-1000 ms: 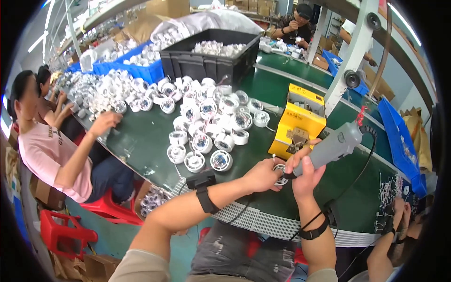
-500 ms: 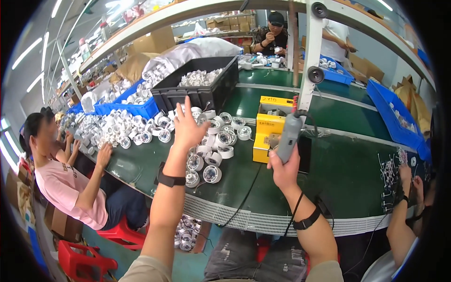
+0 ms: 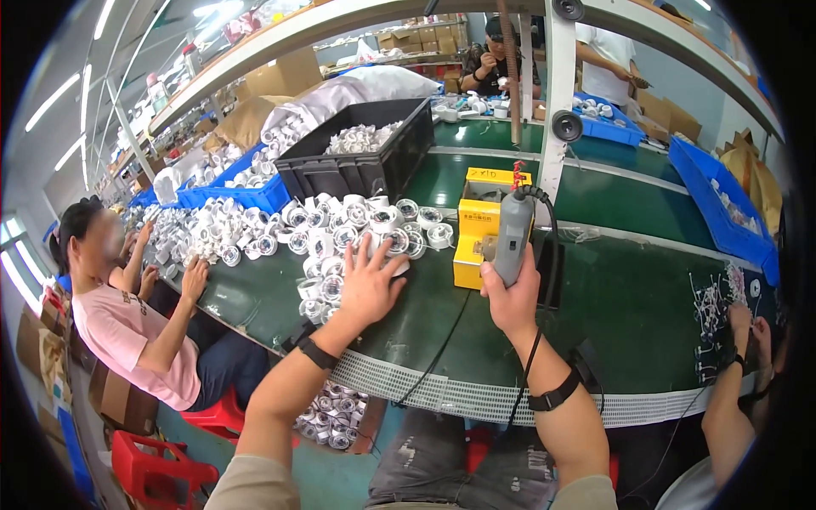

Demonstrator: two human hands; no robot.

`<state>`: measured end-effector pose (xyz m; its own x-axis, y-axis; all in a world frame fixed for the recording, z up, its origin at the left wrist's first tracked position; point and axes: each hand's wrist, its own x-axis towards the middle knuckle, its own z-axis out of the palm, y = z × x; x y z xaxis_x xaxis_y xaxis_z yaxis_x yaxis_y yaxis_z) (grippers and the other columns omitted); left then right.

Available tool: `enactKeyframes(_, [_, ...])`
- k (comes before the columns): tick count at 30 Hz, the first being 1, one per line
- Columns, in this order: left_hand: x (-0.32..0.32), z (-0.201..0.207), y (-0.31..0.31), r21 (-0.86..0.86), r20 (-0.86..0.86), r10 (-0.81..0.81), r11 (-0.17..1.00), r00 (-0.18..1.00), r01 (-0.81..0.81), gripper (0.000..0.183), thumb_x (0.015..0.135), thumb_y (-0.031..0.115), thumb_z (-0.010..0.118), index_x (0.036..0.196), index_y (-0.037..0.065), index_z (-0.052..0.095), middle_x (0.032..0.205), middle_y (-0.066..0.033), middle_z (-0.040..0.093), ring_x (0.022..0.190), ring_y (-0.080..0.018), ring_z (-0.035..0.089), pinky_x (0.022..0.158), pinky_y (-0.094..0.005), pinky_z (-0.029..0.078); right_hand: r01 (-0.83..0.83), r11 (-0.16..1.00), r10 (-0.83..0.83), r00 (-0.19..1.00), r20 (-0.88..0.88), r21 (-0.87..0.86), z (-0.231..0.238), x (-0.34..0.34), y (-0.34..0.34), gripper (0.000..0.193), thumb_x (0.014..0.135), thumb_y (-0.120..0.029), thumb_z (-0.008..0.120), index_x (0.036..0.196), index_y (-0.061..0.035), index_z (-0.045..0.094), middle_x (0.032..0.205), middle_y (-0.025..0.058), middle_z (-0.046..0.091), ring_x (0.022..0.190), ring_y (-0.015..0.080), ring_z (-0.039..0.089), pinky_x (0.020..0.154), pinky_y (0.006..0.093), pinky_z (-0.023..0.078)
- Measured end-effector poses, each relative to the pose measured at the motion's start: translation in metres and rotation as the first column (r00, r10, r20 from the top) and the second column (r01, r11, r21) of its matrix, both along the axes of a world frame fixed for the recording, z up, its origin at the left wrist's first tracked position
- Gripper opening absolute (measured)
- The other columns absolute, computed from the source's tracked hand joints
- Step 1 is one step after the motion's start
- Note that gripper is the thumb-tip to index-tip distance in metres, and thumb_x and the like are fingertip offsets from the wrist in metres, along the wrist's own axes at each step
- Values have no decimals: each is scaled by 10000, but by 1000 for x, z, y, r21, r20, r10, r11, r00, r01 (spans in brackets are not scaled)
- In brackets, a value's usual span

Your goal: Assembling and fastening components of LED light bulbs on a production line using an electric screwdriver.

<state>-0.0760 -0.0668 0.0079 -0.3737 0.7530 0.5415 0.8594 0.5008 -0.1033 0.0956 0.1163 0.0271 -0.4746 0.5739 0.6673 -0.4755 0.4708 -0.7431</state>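
The relation that matters is between the left hand (image 3: 371, 287) and the pile of white parts (image 3: 342, 237) at the middle of the frame, a little left of centre. The left hand lies over the pile's near right edge, palm down, fingers spread and pointing up the frame; no part shows in its grip, and whether the fingertips touch one is hidden. Parts lie beyond its fingertips and to its left, while bare table (image 3: 416, 340) lies to its right and below. The parts are short and round, heaped at mixed angles, so the pile has no common axis.

The right hand (image 3: 510, 297), right of centre, is wrapped around the grey tool (image 3: 512, 234). The tool's long axis runs nearly up the frame, with its cable (image 3: 553, 246) leaving the top and curving down on the right; its lower end is hidden by the hand. From this grip the pile lies to the left and slightly up, with the yellow box (image 3: 478, 217) just left of the tool. The left hand is clearly the nearer one to the parts.

The black bin (image 3: 327, 174) stands above the pile, well apart from the right hand.
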Motion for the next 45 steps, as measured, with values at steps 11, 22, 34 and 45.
enactKeyframes(11, [-33, 4, -31, 68, -78, 52, 997, 996, -47, 386, 831, 253, 661, 1208, 197, 598, 1328, -126, 498, 1317, -401, 362, 1100, -537, 273, 33, 996, -37, 998, 54, 86, 5, 3, -2, 368, 832, -145, 644, 1130, 10, 494, 820, 80, 633, 574, 122, 600, 536, 271, 501])
enactKeyframes(22, [-63, -1, -50, 152, -74, 205, 969, 976, -192, 410, 750, 144, 669, 1154, 151, 603, 1258, -161, 511, 1260, -455, 382, 1088, -553, 270, 37, 995, -43, 998, 56, 96, -2, -4, 1, 380, 841, -147, 643, 1152, -8, 473, 806, 69, 634, 600, 121, 608, 554, 272, 501])
enactKeyframes(34, [-32, 32, 108, 186, -111, -48, 980, 993, 68, 367, 767, 288, 672, 1087, 108, 662, 1290, -159, 515, 1304, -415, 356, 1081, -556, 279, 64, 984, -81, 992, 100, 167, -2, -10, -4, 369, 838, -143, 657, 1134, -11, 481, 791, 69, 639, 620, 130, 625, 556, 280, 507])
enactKeyframes(45, [-42, -10, 121, -135, 135, 210, 972, 968, -191, 431, 912, 386, 447, 1058, 67, 697, 1230, -153, 562, 1243, -354, 426, 1079, -504, 282, -19, 986, 46, 986, 159, -163, -5, 5, 4, 410, 897, -86, 583, 1262, -1, 418, 861, 49, 561, 558, 91, 524, 502, 253, 446])
